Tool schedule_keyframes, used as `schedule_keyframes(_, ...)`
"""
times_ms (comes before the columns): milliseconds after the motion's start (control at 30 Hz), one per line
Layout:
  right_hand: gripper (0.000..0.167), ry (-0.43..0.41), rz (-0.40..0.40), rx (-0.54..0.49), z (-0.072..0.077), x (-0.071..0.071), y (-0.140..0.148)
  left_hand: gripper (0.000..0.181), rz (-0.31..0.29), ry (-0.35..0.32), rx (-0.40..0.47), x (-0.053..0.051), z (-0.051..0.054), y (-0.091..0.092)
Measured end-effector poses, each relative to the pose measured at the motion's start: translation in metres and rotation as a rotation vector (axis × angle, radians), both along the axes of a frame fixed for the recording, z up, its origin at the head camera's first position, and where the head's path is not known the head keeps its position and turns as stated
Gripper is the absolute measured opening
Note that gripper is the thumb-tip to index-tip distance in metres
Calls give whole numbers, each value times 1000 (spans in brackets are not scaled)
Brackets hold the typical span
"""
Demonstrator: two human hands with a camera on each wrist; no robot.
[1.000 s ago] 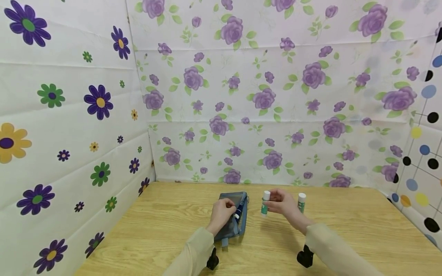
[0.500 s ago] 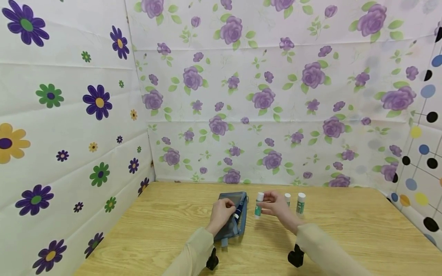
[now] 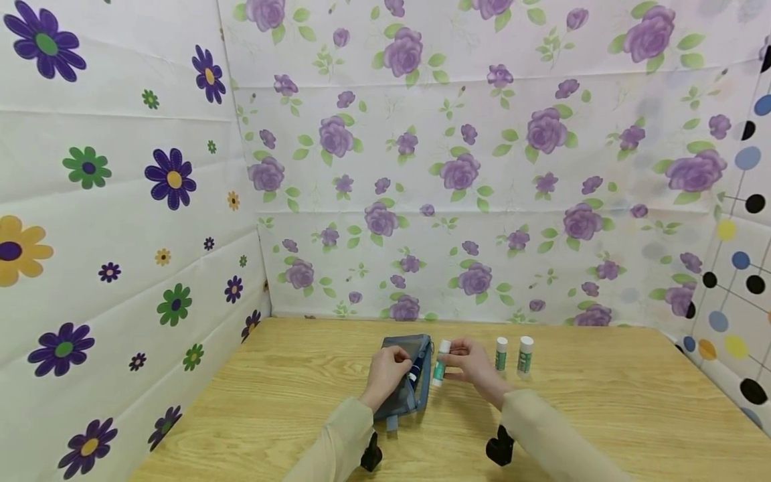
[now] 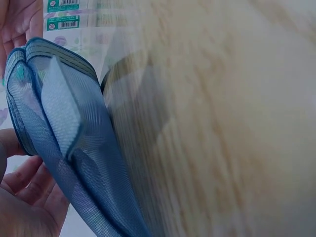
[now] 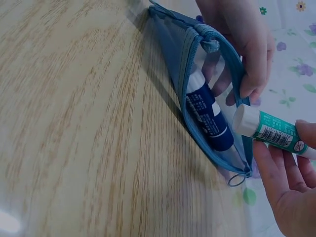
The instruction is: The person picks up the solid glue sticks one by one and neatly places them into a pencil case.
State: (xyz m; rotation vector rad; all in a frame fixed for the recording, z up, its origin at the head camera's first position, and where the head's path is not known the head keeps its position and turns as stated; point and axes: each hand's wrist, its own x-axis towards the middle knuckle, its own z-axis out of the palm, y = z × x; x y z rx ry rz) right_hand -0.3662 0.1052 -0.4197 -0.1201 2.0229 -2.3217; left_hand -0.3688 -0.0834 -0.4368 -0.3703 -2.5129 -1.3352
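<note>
A blue mesh zip pouch (image 3: 394, 404) lies on the table with its mouth unzipped. My left hand (image 3: 387, 371) grips one edge of that mouth between thumb and fingers, holding it apart. Inside rests a dark blue glue stick with a white cap (image 5: 210, 113), plain in the right wrist view. Between thumb and fingers my right hand (image 3: 472, 367) pinches a green-and-white glue stick (image 5: 276, 132), tilted, one white end at the pouch's opening. In the left wrist view the pouch's side (image 4: 94, 148) hides most of the held stick.
Two more green-and-white glue sticks, a slimmer one (image 3: 501, 353) and a thicker one (image 3: 525, 356), stand upright on the wooden table (image 3: 602, 402) to the right. Flower-printed cloth (image 3: 421, 167) walls the table's back and left sides.
My right hand has carried the glue stick leftward to the pouch, tilting it on the way. The slimmer standing stick has come into view behind it. My left hand has stayed put.
</note>
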Motion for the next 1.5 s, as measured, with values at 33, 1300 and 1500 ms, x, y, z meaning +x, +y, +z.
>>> schedule_keyframes(33,29,-1,3,4,0,0,0,5,1,0,-1,0,0,0)
schedule_keyframes(1300,32,-144,-45,178,-10,-6,-31,5,-5,19,2,-2,-1,0)
schedule_keyframes(1500,26,-110,-36,220,-15,-10,-32,5,-11,17,5,-2,1,-1)
